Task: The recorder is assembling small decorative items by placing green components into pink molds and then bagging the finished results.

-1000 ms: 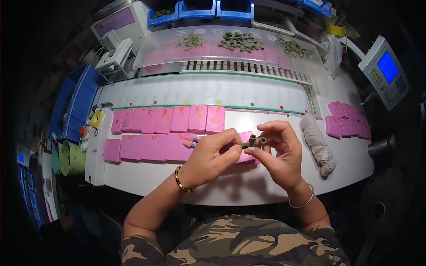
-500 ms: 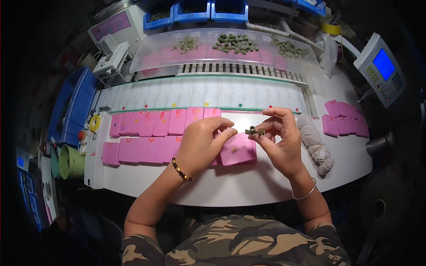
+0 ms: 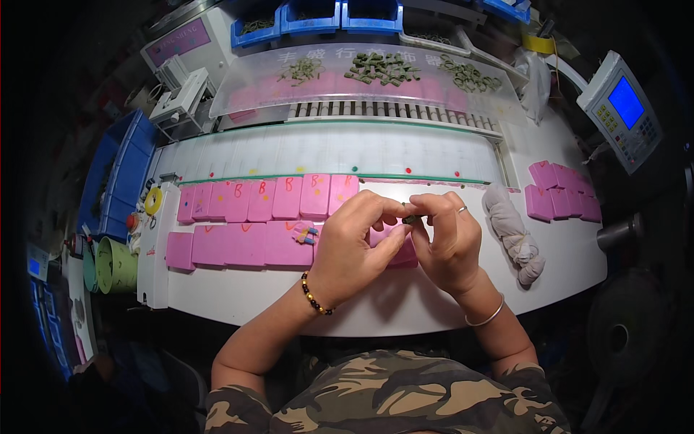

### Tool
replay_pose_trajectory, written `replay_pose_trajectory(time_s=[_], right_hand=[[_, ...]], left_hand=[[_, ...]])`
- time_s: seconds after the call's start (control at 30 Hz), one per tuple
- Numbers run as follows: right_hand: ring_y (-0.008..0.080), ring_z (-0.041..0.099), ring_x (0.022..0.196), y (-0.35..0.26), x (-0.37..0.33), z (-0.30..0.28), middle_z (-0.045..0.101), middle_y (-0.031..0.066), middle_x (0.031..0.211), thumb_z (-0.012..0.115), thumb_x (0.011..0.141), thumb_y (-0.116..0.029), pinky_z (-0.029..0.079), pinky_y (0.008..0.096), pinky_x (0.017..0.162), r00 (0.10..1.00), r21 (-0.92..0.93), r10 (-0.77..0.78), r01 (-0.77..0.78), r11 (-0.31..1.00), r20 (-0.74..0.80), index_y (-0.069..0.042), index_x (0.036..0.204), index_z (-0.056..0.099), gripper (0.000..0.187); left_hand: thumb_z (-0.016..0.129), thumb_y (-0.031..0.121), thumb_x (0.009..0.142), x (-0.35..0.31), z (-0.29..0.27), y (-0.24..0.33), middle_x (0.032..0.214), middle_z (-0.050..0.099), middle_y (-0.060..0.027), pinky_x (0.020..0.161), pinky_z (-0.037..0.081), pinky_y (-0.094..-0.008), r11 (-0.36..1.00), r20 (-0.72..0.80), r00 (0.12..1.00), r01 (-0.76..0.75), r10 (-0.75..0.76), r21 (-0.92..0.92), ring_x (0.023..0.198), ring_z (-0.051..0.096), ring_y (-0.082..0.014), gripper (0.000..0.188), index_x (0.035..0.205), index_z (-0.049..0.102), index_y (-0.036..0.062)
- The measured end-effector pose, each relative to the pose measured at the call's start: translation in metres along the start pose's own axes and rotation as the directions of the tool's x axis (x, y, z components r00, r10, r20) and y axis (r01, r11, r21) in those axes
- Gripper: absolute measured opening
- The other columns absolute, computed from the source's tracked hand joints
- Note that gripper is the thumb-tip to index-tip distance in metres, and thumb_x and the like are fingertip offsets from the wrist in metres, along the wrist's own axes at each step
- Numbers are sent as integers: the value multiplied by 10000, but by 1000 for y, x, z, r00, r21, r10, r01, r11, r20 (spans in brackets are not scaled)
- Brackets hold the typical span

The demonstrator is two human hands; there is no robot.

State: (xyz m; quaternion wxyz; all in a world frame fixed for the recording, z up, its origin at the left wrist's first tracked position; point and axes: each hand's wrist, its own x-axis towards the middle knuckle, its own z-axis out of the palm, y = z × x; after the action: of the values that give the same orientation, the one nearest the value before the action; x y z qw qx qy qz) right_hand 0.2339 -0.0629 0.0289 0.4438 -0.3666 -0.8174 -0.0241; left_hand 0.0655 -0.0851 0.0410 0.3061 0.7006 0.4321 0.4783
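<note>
A small dark green piece (image 3: pixel 409 218) with a ring-like shape is pinched where the fingertips of both hands meet. My left hand (image 3: pixel 359 242) closes thumb and forefinger on its left side. My right hand (image 3: pixel 450 235) grips it from the right, other fingers curled. Both hands hover over a pink block (image 3: pixel 405 254), mostly hidden beneath them. Two rows of pink blocks (image 3: pixel 289 199) with red marks lie to the left. On a front-row block rests a small blue and yellow thing (image 3: pixel 305 233), too small to name.
A conveyor (image 3: pixel 275 152) with coloured dots runs behind the blocks. Above it, a clear shelf (image 3: pixel 332 90) bears several piles of green pieces (image 3: pixel 379 69). A rolled grey cloth (image 3: pixel 515 242) and more pink blocks (image 3: pixel 553 202) lie at right, beneath a control panel (image 3: pixel 620 108).
My left hand has moved right and my right hand slightly left, so both now touch the green piece. The conveyor dots have shifted left. The blue and yellow thing has come into sight.
</note>
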Motion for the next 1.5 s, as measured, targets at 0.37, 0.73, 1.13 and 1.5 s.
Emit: replay_pose_trajectory(time_s=[0.37, 0.73, 1.13, 1.5], right_hand=[[226, 599, 638, 6, -4, -1, 647, 66, 796, 704, 667, 110, 466, 319, 563, 982, -35, -178, 176, 984, -64, -68, 1030, 543, 435], [155, 616, 657, 1, -10, -4, 680, 36, 852, 693, 738, -90, 520, 267, 572, 911, -3, -386, 390, 921, -146, -90, 883, 577, 186], [215, 660, 787, 6, -10, -3, 638, 112, 942, 714, 771, 70, 550, 280, 653, 984, 375, 172, -144, 916, -42, -8, 1003, 606, 267], [116, 614, 850, -9, -1, -4, 621, 66, 1014, 734, 798, 17, 499, 218, 681, 902, 643, 310, -431, 633, 299, -34, 1012, 669, 229]], left_hand=[[669, 54, 860, -9, -6, -9, 869, 694, -32, 551, 464, -210, 968, 35, 983, 181, -178, -174, 719, 623, -47, 102, 955, 682, 19], [574, 197, 992, -11, -20, -12, 877, 662, -64, 570, 508, -209, 483, 390, 813, 574, -433, -661, 734, 608, -80, 281, 1137, 641, -35], [677, 25, 868, -17, -21, -16, 856, 690, -71, 596, 504, -261, 999, -200, 980, 14, -21, -32, 703, 628, -123, 148, 1012, 691, -4], [695, -33, 809, -17, -28, -17, 867, 692, -97, 578, 509, -292, 940, -167, 932, -292, 321, 176, 707, 643, -199, 181, 984, 690, 11]])
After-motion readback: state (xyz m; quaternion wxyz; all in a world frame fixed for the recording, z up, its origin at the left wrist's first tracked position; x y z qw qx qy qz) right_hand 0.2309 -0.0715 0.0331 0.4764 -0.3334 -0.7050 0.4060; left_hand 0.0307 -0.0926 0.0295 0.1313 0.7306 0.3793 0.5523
